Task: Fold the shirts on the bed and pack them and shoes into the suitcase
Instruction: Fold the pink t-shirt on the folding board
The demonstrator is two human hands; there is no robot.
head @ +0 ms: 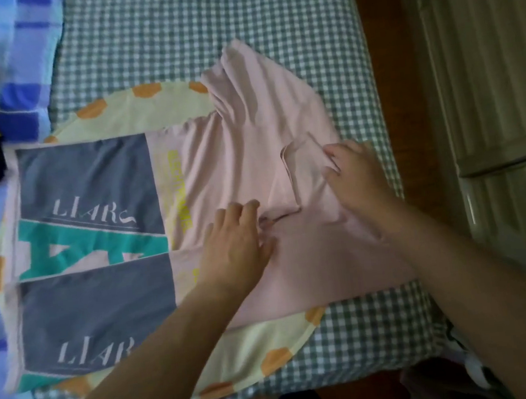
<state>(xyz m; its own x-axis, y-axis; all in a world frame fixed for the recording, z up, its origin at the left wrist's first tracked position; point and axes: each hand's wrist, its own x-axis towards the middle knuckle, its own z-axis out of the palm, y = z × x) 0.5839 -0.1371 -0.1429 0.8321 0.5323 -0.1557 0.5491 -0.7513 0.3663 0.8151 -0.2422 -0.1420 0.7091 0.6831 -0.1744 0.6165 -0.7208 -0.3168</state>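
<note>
Pink shirt (250, 155) is lying spread on the bed (202, 25); left hand (234, 245) is pressing flat with loosely spread fingers, right hand (357, 178) is pinching the collar; folding is just starting, sleeve next.

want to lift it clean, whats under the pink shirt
Under the pink shirt lies a round cream cloth with orange spots, on the checked bedsheet. Whatever lies under the shirt's middle is covered.

Beyond my hands I see a bed (202, 25) under a grey checked sheet, with a blue patchwork blanket (22, 26) to their left. To their right runs a brown wooden floor (402, 52), then pale panelled furniture (487, 75). Light is dim.
</note>
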